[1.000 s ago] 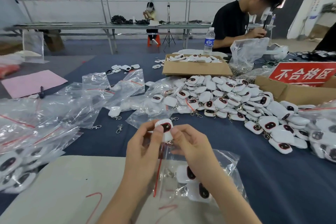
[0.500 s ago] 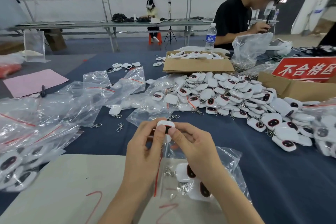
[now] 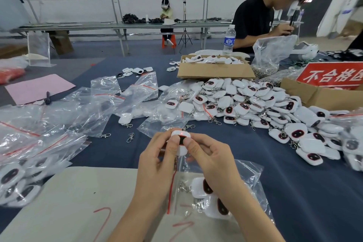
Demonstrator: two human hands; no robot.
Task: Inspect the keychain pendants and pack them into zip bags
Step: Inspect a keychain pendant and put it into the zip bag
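A second ago the pendant [image 3: 180, 137] showed me its dark oval face; now I have tipped it so I look more along its top edge, and a small red dot glows there that was not lit before; I take that as the light working and this piece passing, so the bag should be its next place, though that is only my reading. My left hand [image 3: 157, 165] and right hand [image 3: 208, 161] both pinch it between thumbs and fingers, thumbs pressed on its near face, raised above the bench [image 3: 294, 192] and over the near zip bag [image 3: 243, 175]; that bag lies under my wrists, partly on a pale board [image 3: 78, 192], with at least two packed pendants [image 3: 202, 188] inside; its red zip strip [image 3: 171, 192] shows, but I cannot tell whether the mouth is open.

To my left lie filled bags [image 3: 17, 179], each with several pendants; beyond them slack empty bags [image 3: 94, 108]; the loose heap [image 3: 255, 104] waits unpacked to my right; the cardboard box [image 3: 214, 70] behind it holds more white pieces; the box with the red sign [image 3: 306, 94] hides its contents from me.
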